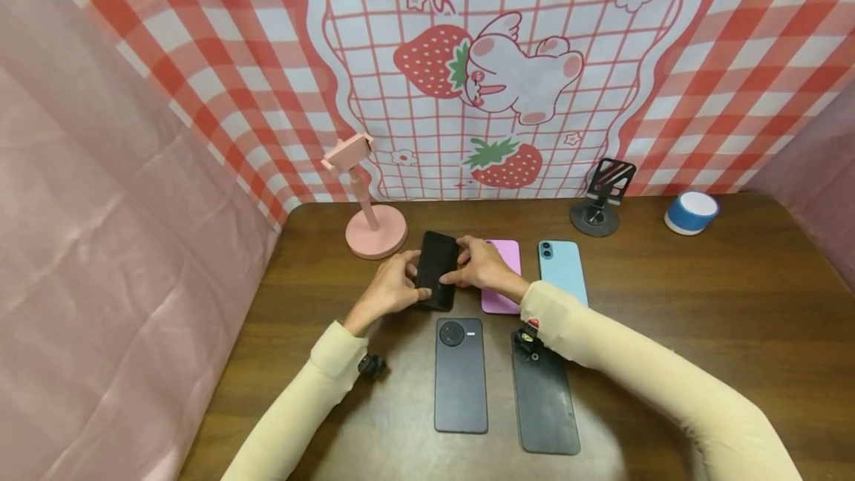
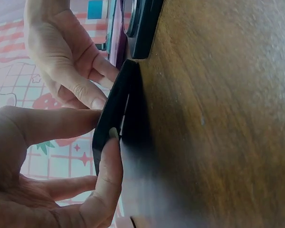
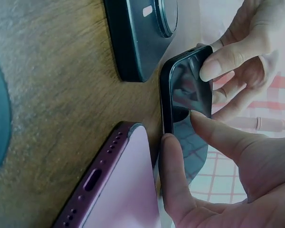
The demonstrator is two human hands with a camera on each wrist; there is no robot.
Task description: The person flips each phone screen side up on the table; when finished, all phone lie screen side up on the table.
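- While the left grip (image 1: 390,284) pinches the black phone (image 1: 437,262) by one side, the right grip (image 1: 484,267) pinches the other!
- Between both grips, it's tilted over the bench (image 1: 668,295)!
- Pink phone (image 1: 499,304) near the right grip!

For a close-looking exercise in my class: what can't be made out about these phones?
- Back of the black smartphone: head view, turned away from the camera.
- Part of the pink smartphone: head view, covered by the right hand.
- Lower end of the light-blue smartphone: head view, behind the right sleeve.
- Far end of the gray smartphone: right wrist view, cut off by the top edge.
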